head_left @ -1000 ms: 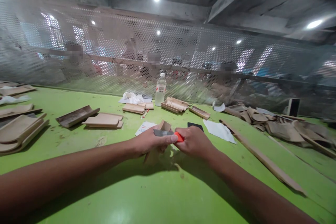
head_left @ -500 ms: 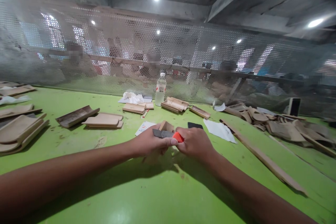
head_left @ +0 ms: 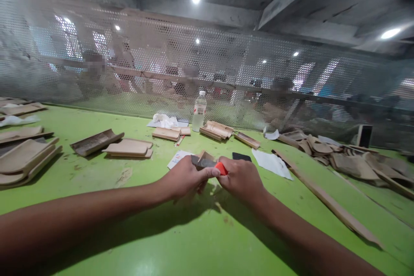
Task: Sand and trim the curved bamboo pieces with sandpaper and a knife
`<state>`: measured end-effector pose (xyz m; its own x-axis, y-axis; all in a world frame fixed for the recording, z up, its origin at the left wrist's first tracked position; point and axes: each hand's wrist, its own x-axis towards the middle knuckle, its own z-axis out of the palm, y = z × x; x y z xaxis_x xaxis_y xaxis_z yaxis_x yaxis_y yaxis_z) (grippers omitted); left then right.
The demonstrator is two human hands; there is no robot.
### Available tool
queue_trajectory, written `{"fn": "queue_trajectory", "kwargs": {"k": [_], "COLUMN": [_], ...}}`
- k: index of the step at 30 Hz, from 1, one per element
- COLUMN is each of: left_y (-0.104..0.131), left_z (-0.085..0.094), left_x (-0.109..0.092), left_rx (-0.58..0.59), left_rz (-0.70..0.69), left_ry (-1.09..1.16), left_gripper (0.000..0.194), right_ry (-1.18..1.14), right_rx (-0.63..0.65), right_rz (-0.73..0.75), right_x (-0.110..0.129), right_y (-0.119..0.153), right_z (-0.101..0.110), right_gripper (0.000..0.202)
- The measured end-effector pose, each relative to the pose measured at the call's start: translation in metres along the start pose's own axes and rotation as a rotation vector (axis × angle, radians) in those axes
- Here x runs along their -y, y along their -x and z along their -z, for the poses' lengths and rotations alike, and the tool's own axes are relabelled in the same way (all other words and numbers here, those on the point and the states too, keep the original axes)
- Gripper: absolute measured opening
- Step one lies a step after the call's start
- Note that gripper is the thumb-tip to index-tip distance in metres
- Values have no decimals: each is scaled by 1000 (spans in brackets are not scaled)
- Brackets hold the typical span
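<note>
Evidently the largest thing before me is the grey perforated metal screen (head_left: pixel 226 47), standing behind the long bright-green surface (head_left: pixel 145 241). On that surface, over to my right, a long tan wooden strip (head_left: pixel 333 203) lies slanting away from me, near a heap of curved tan pieces (head_left: pixel 351 164). A clear plastic bottle with a white cap (head_left: pixel 199 112) stands ahead, close to the screen.

Both hands meet at the centre, nearly touching. My right hand (head_left: pixel 241 177) is clamped round the orange-red handle (head_left: pixel 221 168) of a knife with a flat grey blade (head_left: pixel 202 162). The blade's long axis runs from that fist leftward and slightly away, across the top of my left hand (head_left: pixel 186 177), whose thumb lies along it near the handle. My left hand seems closed on a small pale wooden piece (head_left: pixel 204 155), which shows just beyond the blade; the left is the nearer hand to it.

Most of that piece is hidden behind fingers and blade. I cannot make out the cutting edge or whether it touches the wood, and the left fingertips underneath are in shadow.
</note>
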<state>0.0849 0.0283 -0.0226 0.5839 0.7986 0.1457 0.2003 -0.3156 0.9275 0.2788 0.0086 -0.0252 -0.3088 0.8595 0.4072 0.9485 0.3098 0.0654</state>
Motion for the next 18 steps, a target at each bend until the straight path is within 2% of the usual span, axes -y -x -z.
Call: {"fn": "queue_trajectory", "kwargs": {"k": [8, 18], "left_y": [1, 0], "left_z": [1, 1], "left_x": [1, -3], "left_rx": [-25, -26], "left_rz": [2, 44], "left_ry": [-112, -89], "left_gripper": [64, 67], "right_ry": [12, -47], "right_rx": [3, 88], "right_rz": [-66, -161], "right_x": [6, 14], "right_y": [-1, -2], "right_z": [1, 5], "right_gripper": [31, 30]}}
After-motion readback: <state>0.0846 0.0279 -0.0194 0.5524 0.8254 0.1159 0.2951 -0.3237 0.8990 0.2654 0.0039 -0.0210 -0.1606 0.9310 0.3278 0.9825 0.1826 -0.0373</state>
